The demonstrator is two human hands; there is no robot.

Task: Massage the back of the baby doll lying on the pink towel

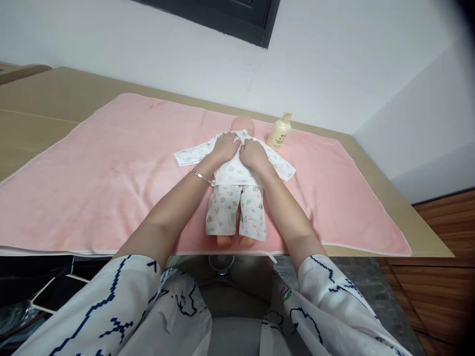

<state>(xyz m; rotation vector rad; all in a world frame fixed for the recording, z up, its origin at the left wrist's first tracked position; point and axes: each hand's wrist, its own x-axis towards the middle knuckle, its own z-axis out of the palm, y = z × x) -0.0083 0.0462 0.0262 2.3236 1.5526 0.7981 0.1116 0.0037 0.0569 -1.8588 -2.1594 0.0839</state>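
A baby doll (243,123) lies with its head toward the wall, wearing a white long-sleeved top (235,173) with small prints and matching pants (222,210). Its feet (224,241) show below the pant legs. Both sleeves spread out to the sides. My left hand (225,147) is at the upper chest, its fingers closed on the cloth just below the collar. Beside it my right hand (254,154) pinches the top's front edge near the neck. The fingertips of both hands are partly hidden.
A pink blanket (92,173) covers much of the wooden table (403,212). A cream pump bottle (278,133) stands tilted in view, right of the doll's head. A white wall rises behind. A small fan (221,263) is below the table edge, and wooden drawers (438,291) are at right.
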